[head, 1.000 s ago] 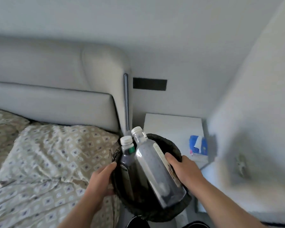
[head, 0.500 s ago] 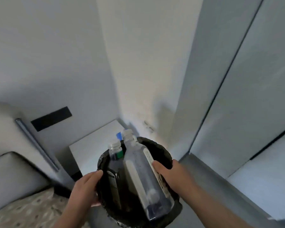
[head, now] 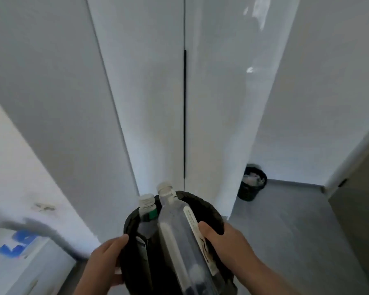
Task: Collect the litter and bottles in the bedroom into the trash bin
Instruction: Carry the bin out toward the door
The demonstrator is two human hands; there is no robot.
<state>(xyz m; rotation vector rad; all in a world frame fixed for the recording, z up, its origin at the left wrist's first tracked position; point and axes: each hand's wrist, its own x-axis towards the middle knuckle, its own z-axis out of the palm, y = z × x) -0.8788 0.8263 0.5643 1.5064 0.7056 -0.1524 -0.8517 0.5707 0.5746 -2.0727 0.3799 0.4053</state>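
Tall white wardrobe doors (head: pixel 149 103) fill the view, with a thin dark handle strip (head: pixel 185 116) between two of them. Grey floor (head: pixel 285 231) lies to the right. A blurred blue pack (head: pixel 17 243) rests on a white nightstand (head: pixel 30 271) at lower left.

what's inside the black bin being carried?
Two white-capped bottles stand in the bin: a tall clear bottle and a shorter green-banded bottle, necks above the rim. The bin's floor and any litter beneath are hidden by the bottles and shadow.

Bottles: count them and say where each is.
2. Both stand in the near black bin: the taller clear bottle on the right, the green-banded bottle to its left. Others may be hidden underneath.
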